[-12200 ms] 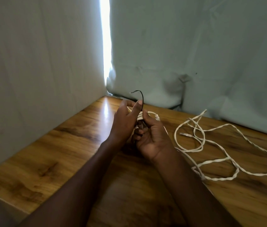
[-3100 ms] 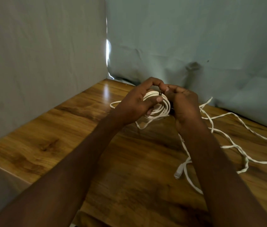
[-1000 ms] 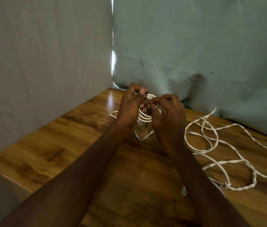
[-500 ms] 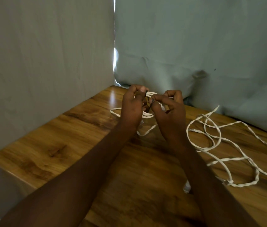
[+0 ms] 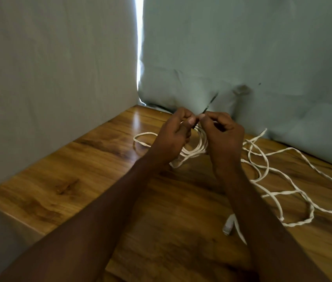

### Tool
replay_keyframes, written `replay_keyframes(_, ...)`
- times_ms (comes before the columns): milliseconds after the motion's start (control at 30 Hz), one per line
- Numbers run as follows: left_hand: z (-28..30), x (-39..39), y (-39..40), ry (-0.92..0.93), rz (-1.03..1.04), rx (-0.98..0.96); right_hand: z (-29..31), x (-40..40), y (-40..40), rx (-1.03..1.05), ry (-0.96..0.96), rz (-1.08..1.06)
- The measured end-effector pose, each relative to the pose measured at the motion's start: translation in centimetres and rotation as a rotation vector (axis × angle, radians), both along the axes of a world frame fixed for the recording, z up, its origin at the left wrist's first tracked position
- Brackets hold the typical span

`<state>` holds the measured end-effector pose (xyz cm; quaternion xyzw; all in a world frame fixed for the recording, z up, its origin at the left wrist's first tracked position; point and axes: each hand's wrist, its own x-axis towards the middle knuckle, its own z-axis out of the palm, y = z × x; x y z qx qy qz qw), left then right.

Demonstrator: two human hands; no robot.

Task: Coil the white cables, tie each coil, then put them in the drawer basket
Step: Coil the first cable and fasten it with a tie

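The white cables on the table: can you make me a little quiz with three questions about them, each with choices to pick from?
1. Where does the loose cable lie?
A. On the table, to the right of the hands
B. Hanging on the curtain
C. Across the left arm

2. What colour is the thin tie between the fingertips?
A. Red
B. Dark, nearly black
C. Yellow

3. What are the hands doing?
A. Lying flat on the table
B. Both pointing up
C. Pinching the tie above the coil

Answers:
1 A: the loose cable sprawls on the wooden table right of both hands.
2 B: the tie sticks up as a dark strand against the curtain.
3 C: the left hand and the right hand meet with fingertips pinched on the tie, the coil between them.
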<state>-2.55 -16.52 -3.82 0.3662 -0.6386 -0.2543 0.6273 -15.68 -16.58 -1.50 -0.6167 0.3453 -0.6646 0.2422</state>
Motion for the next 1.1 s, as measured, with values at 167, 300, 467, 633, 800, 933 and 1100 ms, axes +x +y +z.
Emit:
replay_keyframes(167,0.4,0.9,0.1,-0.087,-0.157,0.047,0.6,0.0,0.2,0.219,-0.119,0.083)
replay_keyframes(300,0.7,1.7,0.6,-0.202,-0.133,0.025,1.1,0.0,0.3,0.315,-0.169,0.141)
replay_keyframes(467,0.5,0.9,1.3,-0.364,0.077,-0.160,1.3,-0.4,0.3,0.509,-0.296,0.303)
replay_keyframes(633,0.2,0.4,1.3,-0.409,0.175,-0.284,1.0,-0.9,-0.6,0.716,-0.444,0.499)
replay_keyframes(800,0.1,0.2,1.2,-0.392,0.167,-0.305,0.4,-1.2,-1.1,0.741,-0.437,0.482)
replay_keyframes(933,0.0,0.3,1.1,-0.372,0.190,-0.285,0.3,-0.9,-1.3,0.727,-0.327,0.382)
replay_keyframes(1100,-0.3,0.9,0.2,-0.229,0.295,-0.196,0.1,0.3,-1.2,0.463,-0.128,0.219)
